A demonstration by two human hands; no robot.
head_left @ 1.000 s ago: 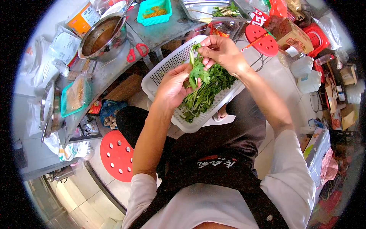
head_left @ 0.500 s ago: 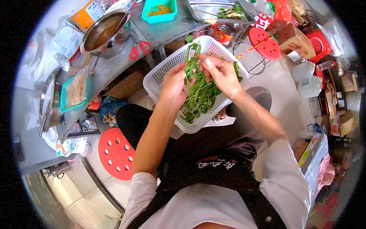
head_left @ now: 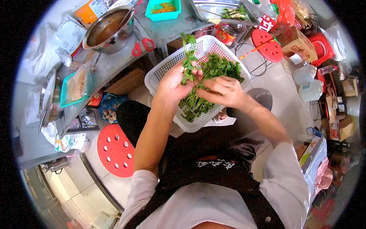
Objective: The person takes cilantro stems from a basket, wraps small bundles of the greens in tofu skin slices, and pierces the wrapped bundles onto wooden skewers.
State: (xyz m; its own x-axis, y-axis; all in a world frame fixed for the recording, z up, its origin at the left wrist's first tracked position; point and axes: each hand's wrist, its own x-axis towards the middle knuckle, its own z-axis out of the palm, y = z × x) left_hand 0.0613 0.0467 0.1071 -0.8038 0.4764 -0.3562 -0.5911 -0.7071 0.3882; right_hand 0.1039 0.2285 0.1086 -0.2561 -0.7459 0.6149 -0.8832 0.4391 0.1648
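My left hand [head_left: 177, 81] is closed around a sprig of coriander [head_left: 188, 59], its leaves standing up above my fingers. Close by on the right is my right hand [head_left: 225, 91], over the pile; its fingers are bent and smeared by motion, so whether they grip a stem cannot be made out. Under both hands, a white perforated basket [head_left: 158, 72] rests at my lap. In it lies a heap of coriander [head_left: 221, 68], leaves toward the far right side and stems toward me. My hands hide part of the heap.
On the grey table [head_left: 167, 32] are a steel pot [head_left: 127, 33] of brown liquid, red scissors [head_left: 143, 46], a teal basket [head_left: 164, 16] and a metal tray [head_left: 251, 19]. Red stools [head_left: 116, 150] stand left and far right. Boxes and plastic jugs [head_left: 309, 89] crowd the right side.
My right hand has moved down and away from the sprig, uncovering more leaves in the basket. My left hand still holds the sprig, slightly further left. The view has shifted slightly.
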